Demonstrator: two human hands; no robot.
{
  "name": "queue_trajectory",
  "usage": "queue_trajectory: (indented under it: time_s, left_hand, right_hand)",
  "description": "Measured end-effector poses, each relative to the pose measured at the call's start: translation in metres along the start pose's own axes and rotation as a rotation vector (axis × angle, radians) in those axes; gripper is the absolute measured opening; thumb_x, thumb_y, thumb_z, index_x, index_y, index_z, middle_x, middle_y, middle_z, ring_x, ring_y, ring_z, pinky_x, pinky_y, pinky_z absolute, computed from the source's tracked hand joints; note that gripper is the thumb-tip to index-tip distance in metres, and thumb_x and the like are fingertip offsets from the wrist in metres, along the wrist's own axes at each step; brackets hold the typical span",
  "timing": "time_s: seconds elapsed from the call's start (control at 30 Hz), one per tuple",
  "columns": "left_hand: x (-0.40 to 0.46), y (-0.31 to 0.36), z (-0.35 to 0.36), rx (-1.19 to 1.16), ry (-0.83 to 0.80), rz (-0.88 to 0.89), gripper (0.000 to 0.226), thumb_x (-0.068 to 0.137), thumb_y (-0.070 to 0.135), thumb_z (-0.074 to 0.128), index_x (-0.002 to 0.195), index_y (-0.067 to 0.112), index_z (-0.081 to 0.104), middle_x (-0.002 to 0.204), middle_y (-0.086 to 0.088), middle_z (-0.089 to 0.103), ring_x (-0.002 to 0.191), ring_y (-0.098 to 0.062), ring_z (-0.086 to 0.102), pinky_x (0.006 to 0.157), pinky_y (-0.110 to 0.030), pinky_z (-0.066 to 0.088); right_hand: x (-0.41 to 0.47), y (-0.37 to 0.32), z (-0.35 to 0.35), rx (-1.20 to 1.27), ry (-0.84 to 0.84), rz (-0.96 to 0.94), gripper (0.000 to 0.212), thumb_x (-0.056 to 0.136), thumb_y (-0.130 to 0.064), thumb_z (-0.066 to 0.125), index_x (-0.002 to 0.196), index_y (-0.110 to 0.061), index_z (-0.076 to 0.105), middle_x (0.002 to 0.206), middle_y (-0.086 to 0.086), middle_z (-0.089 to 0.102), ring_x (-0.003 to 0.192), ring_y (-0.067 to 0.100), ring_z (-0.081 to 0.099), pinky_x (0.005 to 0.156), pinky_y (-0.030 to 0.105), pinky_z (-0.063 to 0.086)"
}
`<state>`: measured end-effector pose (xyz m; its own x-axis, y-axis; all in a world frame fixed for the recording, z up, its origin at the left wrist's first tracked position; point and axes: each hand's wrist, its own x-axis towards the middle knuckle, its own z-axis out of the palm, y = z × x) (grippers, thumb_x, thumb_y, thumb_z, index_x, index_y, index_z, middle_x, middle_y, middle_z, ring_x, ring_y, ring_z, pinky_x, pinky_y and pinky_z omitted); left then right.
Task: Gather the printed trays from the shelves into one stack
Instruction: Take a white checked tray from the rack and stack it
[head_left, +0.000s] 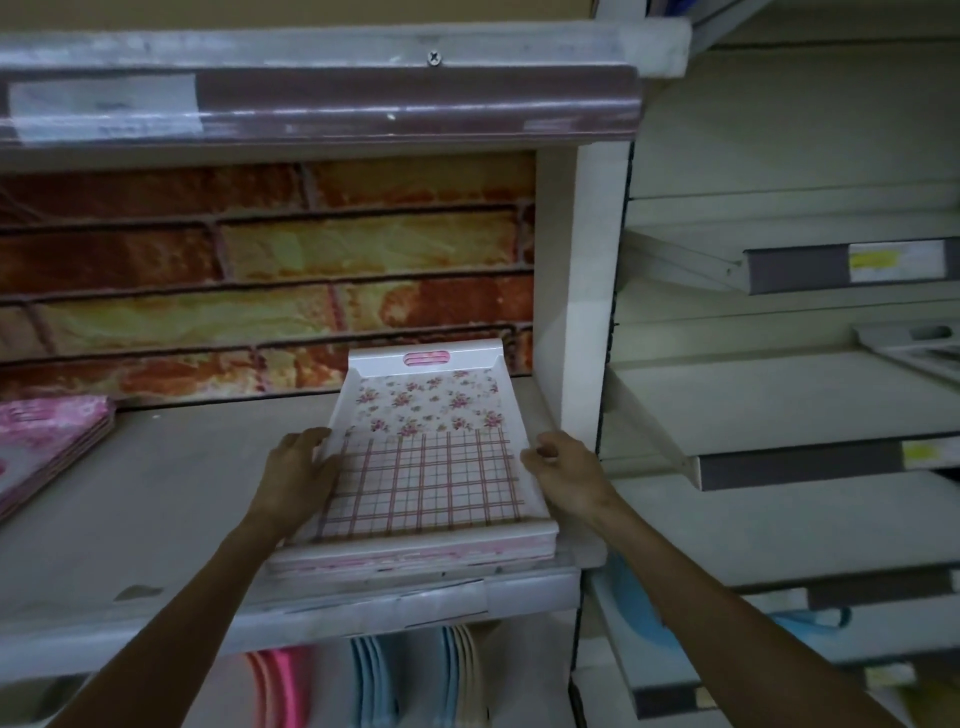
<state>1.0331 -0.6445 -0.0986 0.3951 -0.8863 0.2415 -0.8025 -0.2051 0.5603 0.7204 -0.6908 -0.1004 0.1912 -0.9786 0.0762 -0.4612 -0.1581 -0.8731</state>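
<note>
A white printed tray (423, 441) with pink flowers and a pink check pattern lies on top of a low stack of similar trays (415, 558) at the right end of the shelf (156, 509). My left hand (298, 473) grips the top tray's left rim. My right hand (563, 470) grips its right rim. Another pile of pink printed trays (47, 441) sits at the shelf's far left edge, partly cut off by the frame.
A brick-pattern panel (260, 270) backs the shelf. The shelf above (311, 104) overhangs close overhead. A white upright (587, 291) borders the stack on the right. Pink, blue and cream plates (374, 675) stand below. Another tray (919, 348) lies on the right-hand shelves.
</note>
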Motion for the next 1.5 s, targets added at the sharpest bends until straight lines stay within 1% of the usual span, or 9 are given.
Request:
queue_trajectory:
  time_s: [0.1, 0.17, 0.23, 0.37, 0.53, 0.7, 1.1, 1.3, 1.5]
  left_hand:
    - [-0.010, 0.021, -0.006, -0.106, 0.079, 0.104, 0.026, 0.094, 0.016, 0.060, 0.120, 0.010, 0.065, 0.124, -0.016, 0.062, 0.094, -0.025, 0.062, 0.082, -0.033, 0.052]
    - [-0.019, 0.046, -0.009, -0.206, 0.102, 0.175, 0.019, 0.095, 0.017, 0.059, 0.112, 0.015, 0.068, 0.112, -0.006, 0.069, 0.087, -0.018, 0.065, 0.077, -0.028, 0.051]
    - [-0.028, 0.074, -0.009, -0.382, 0.093, 0.215, 0.015, 0.096, 0.018, 0.057, 0.107, 0.019, 0.068, 0.102, -0.002, 0.073, 0.084, -0.016, 0.070, 0.080, -0.032, 0.055]
    - [-0.053, 0.140, 0.004, -0.667, -0.008, 0.264, 0.019, 0.099, 0.014, 0.052, 0.109, 0.012, 0.068, 0.089, -0.008, 0.073, 0.077, -0.022, 0.072, 0.077, -0.037, 0.057]
    - [-0.082, 0.221, 0.037, -0.783, -0.114, 0.374, 0.020, 0.099, 0.007, 0.050, 0.108, 0.008, 0.067, 0.081, -0.015, 0.070, 0.067, -0.024, 0.069, 0.062, -0.026, 0.059]
    - [-0.118, 0.300, 0.077, -0.887, -0.201, 0.460, 0.021, 0.099, 0.007, 0.048, 0.105, 0.010, 0.068, 0.079, -0.012, 0.069, 0.067, -0.022, 0.068, 0.061, -0.024, 0.058]
    - [-0.199, 0.466, 0.193, -0.932, -0.404, 0.604, 0.020, 0.099, 0.005, 0.048, 0.108, 0.006, 0.066, 0.079, -0.008, 0.069, 0.071, -0.018, 0.066, 0.065, -0.024, 0.056]
    - [-0.221, 0.535, 0.245, -0.858, -0.476, 0.729, 0.017, 0.098, 0.011, 0.054, 0.105, 0.018, 0.068, 0.084, -0.003, 0.072, 0.081, -0.019, 0.068, 0.076, -0.030, 0.053]
    - [-0.233, 0.604, 0.302, -0.772, -0.431, 0.895, 0.016, 0.093, 0.014, 0.062, 0.108, 0.016, 0.068, 0.096, 0.005, 0.071, 0.087, -0.006, 0.064, 0.076, -0.008, 0.045]
  right_hand:
    - [-0.008, 0.000, -0.024, -0.023, 0.054, -0.094, 0.019, 0.096, -0.024, 0.055, 0.110, -0.016, 0.065, 0.103, -0.008, 0.063, 0.100, 0.011, 0.061, 0.083, 0.018, 0.044]
    - [-0.018, 0.005, -0.044, -0.023, 0.055, -0.166, 0.012, 0.095, -0.020, 0.057, 0.101, -0.020, 0.067, 0.096, -0.009, 0.067, 0.093, 0.008, 0.063, 0.084, 0.019, 0.048]
    - [-0.032, 0.013, -0.067, -0.020, 0.071, -0.228, 0.011, 0.094, -0.016, 0.058, 0.093, -0.024, 0.066, 0.087, -0.012, 0.067, 0.084, 0.005, 0.064, 0.079, 0.017, 0.049]
    - [-0.063, 0.034, -0.115, 0.030, 0.135, -0.240, 0.011, 0.095, -0.015, 0.059, 0.090, -0.017, 0.068, 0.080, -0.005, 0.070, 0.074, 0.006, 0.064, 0.069, 0.012, 0.048]
    - [-0.100, 0.065, -0.187, 0.036, 0.223, -0.219, 0.014, 0.095, -0.014, 0.058, 0.087, -0.011, 0.069, 0.076, -0.006, 0.070, 0.071, 0.004, 0.065, 0.067, 0.010, 0.047]
    - [-0.141, 0.103, -0.258, 0.064, 0.328, -0.143, 0.016, 0.095, -0.017, 0.058, 0.091, -0.008, 0.071, 0.084, 0.004, 0.075, 0.075, 0.015, 0.069, 0.065, 0.012, 0.050]
    - [-0.216, 0.194, -0.404, 0.022, 0.505, -0.027, 0.014, 0.095, -0.015, 0.058, 0.089, -0.017, 0.070, 0.077, -0.001, 0.075, 0.070, 0.010, 0.069, 0.063, 0.015, 0.052]
    - [-0.227, 0.233, -0.463, -0.039, 0.599, 0.047, 0.015, 0.096, -0.017, 0.056, 0.091, -0.016, 0.070, 0.074, -0.004, 0.075, 0.069, 0.007, 0.070, 0.064, 0.022, 0.056]
    - [-0.222, 0.275, -0.520, -0.113, 0.634, 0.111, 0.018, 0.096, -0.022, 0.055, 0.084, -0.020, 0.069, 0.070, -0.006, 0.073, 0.069, 0.007, 0.069, 0.071, 0.036, 0.057]
